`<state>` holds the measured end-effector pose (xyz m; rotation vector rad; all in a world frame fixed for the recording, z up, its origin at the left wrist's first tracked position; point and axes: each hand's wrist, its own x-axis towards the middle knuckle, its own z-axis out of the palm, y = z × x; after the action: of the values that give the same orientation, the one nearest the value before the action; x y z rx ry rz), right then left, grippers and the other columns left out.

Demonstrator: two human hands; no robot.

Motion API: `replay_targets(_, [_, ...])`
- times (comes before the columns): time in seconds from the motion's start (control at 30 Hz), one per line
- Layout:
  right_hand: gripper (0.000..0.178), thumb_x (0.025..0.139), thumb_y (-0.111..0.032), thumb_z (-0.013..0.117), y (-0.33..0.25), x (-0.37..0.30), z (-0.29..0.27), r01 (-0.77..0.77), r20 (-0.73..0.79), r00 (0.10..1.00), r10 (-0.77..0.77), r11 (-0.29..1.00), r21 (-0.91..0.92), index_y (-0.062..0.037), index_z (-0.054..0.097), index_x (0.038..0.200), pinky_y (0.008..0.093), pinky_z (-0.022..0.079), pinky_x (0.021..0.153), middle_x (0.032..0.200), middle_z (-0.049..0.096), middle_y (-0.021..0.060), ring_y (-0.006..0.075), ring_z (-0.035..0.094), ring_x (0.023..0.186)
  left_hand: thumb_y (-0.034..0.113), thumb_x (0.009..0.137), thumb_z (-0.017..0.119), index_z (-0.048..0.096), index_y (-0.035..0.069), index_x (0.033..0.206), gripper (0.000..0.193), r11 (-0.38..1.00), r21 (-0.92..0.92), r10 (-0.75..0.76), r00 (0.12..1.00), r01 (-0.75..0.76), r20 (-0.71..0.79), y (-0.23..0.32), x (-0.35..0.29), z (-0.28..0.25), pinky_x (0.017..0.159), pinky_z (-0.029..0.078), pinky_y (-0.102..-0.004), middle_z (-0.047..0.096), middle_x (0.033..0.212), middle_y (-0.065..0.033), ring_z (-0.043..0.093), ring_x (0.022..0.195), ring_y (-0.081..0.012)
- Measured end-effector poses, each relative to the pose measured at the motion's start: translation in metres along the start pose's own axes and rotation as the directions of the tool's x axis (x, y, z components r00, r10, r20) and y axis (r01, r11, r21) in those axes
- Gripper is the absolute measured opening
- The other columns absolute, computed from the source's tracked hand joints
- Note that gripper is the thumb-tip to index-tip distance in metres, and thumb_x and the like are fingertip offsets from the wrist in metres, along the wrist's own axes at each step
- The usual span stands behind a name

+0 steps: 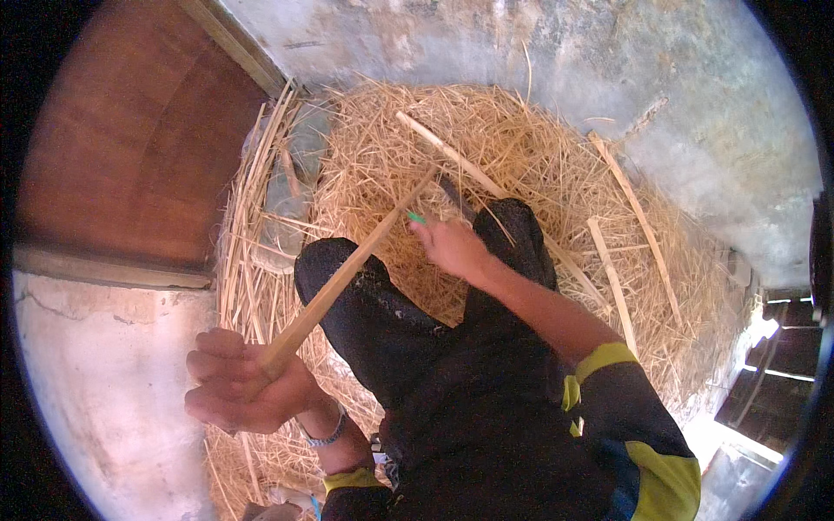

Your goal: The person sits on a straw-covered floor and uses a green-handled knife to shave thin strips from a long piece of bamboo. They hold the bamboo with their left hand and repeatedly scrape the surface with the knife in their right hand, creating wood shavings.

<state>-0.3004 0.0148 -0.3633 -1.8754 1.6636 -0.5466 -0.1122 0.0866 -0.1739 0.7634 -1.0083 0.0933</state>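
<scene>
My left hand (252,386) is closed round the near end of a long, pale bamboo strip (343,273). The strip slants up and away to the right, crossing over my left knee. Between my knees, my right hand (456,250) is closed round what looks like a knife with a bit of green handle (417,218) showing at the thumb. A dark blade-like piece (455,196) shows just beyond that hand, close to the strip's far end. Whether the blade touches the strip I cannot tell.
Shavings (373,130) lie heaped around my legs up to the stained wall (556,52). More strips, such as one pale stick (447,152), rest on the heap. At the left, a bundle of thin strips (248,234) lies by a brown wooden panel (130,139).
</scene>
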Motion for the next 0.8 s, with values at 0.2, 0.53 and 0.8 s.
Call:
replay_targets(0.2, [0.04, 0.093, -0.033, 0.039, -0.017, -0.007, -0.023, 0.081, 0.093, 0.993, -0.079, 0.996, -0.022, 0.0032, 0.053, 0.1, 0.0503, 0.048, 0.066, 0.072, 0.058, 0.0257, 0.0421, 0.058, 0.072, 0.037, 0.095, 0.028, 0.03, 0.018, 0.063, 0.037, 0.998, -0.062, -0.003, 0.999, 0.006, 0.053, 0.006, -0.005, -0.004, 0.049, 0.022, -0.0273, 0.026, 0.057, 0.0026, 0.026, 0.053, -0.0119])
replay_targets(0.53, [0.039, 0.093, -0.033, 0.039, -0.016, -0.013, -0.03, 0.061, 0.031, 0.998, -0.061, 0.998, 0.002, 0.001, 0.056, 0.101, 0.0485, 0.048, 0.066, 0.076, 0.06, 0.0255, 0.0407, 0.059, 0.076, 0.037, 0.096, 0.027, 0.031, 0.017, 0.062, 0.04, 0.993, -0.12, 0.007, 0.992, 0.008, 0.128, 0.004, -0.003, -0.003, 0.049, 0.021, -0.0275, 0.026, 0.055, 0.0022, 0.026, 0.052, -0.0118])
replay_targets(0.8, [0.037, 0.092, -0.033, 0.039, -0.005, -0.02, -0.016, 0.109, 0.032, 0.994, -0.107, 0.993, -0.049, 0.0007, 0.054, 0.098, 0.0487, 0.048, 0.059, 0.068, 0.058, 0.0231, 0.0406, 0.058, 0.065, 0.046, 0.094, 0.028, 0.033, 0.016, 0.06, 0.046, 0.977, -0.213, -0.014, 0.996, 0.031, 0.084, -0.001, -0.002, -0.008, 0.047, 0.022, -0.0274, 0.028, 0.054, 0.0027, 0.027, 0.05, -0.0118])
